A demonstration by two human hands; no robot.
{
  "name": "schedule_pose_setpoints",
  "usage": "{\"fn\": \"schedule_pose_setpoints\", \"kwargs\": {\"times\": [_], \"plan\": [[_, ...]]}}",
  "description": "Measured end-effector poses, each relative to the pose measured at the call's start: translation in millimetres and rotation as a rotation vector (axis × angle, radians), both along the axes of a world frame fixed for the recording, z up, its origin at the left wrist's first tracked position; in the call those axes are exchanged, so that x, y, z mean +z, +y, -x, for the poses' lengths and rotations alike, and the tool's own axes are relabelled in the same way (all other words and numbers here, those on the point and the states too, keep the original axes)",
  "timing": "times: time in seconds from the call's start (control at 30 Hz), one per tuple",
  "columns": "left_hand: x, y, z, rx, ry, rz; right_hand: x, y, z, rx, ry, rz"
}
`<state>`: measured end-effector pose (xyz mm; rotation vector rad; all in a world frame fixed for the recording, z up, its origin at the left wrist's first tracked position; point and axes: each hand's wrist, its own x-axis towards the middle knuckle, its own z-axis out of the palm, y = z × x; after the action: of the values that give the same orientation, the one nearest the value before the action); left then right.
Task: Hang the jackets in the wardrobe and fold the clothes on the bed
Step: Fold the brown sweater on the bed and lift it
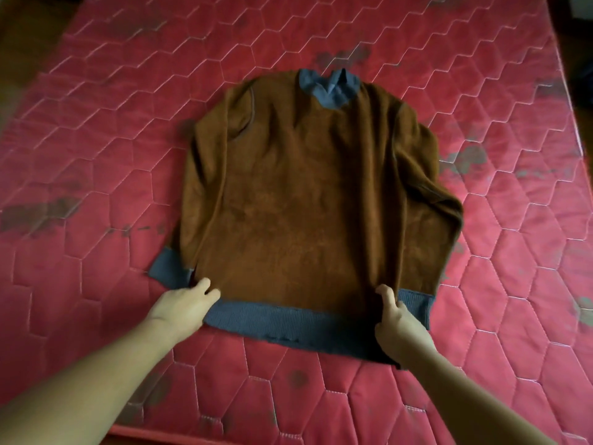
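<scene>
Head view: a brown fleecy sweater point(305, 194) with grey-blue ribbed trim is lying flat, front side down or up not being distinguishable, near the middle of a red quilted mattress point(96, 123) stitched in hexagons. Its grey-blue ribbed hem point(288, 322) is lying nearest the person and its grey-blue collar point(330, 88) is pointing away. Both sleeves are lying folded in along the body. One grey-blue cuff point(168, 268) is showing beside the hem's left corner; the other cuff is hidden.

The left hand point(183, 305) is holding the hem's left corner, its grip closed on the fabric with the fingers curled at the edge. The right hand point(399, 319) is pinching the hem near its right corner, thumb on top, its grip likewise clamped on the knit. Both bare forearms are reaching in from the near edge of the mattress.

Dark grey stains point(35, 213) are showing in patches across the mattress around the sweater.
</scene>
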<state>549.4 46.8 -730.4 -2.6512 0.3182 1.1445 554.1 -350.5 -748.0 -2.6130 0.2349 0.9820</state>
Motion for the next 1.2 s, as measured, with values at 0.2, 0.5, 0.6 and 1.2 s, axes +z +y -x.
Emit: {"fn": "schedule_pose_setpoints", "kwargs": {"times": [0.2,0.5,0.6,1.2], "plan": [[26.0,-22.1,-33.2,0.135,0.45,0.06,25.5,-11.9,-14.7,0.307,-0.032,0.171],[-24.1,-86.5,-165.8,0.206,-0.212,0.291,-9.7,25.2,-166.8,0.337,-0.35,0.17],[-55.7,-79.5,-170.8,0.247,-0.192,0.211,-38.0,14.4,-182.8,0.373,-0.243,0.245],[-75.1,-148.7,-156.9,0.149,-0.548,0.389,-43.2,-98.7,-240.5,0.26,-0.304,0.272]]}}
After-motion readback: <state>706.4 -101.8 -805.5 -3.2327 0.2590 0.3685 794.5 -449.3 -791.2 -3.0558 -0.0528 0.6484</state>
